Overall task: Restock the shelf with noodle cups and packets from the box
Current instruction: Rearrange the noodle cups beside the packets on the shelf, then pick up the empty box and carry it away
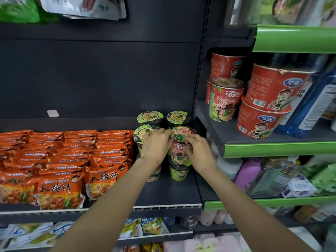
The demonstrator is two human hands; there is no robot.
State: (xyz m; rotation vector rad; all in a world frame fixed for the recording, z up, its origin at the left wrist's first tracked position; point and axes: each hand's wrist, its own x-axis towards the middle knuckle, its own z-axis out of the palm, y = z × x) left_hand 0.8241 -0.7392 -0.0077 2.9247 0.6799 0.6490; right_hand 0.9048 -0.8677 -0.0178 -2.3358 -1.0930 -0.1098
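Note:
A red-and-green noodle cup (180, 150) stands stacked on a green cup (179, 172) at the right end of the dark shelf (163, 195). My left hand (156, 144) and my right hand (198, 151) grip it from both sides, fingers curled round its rim and wall. Behind it two green-lidded cups (150, 118) (179, 118) stand in a row. Another green cup (141, 134) is partly hidden by my left hand. Orange noodle packets (63, 160) fill the shelf's left part in rows. The box is out of view.
A slotted upright (199, 70) divides the bays. To the right, a green-edged shelf (272, 148) carries red noodle bowls (271, 88) and blue bottles (312, 106). Lower shelves hold bottles and packets. Bags hang above at the top left.

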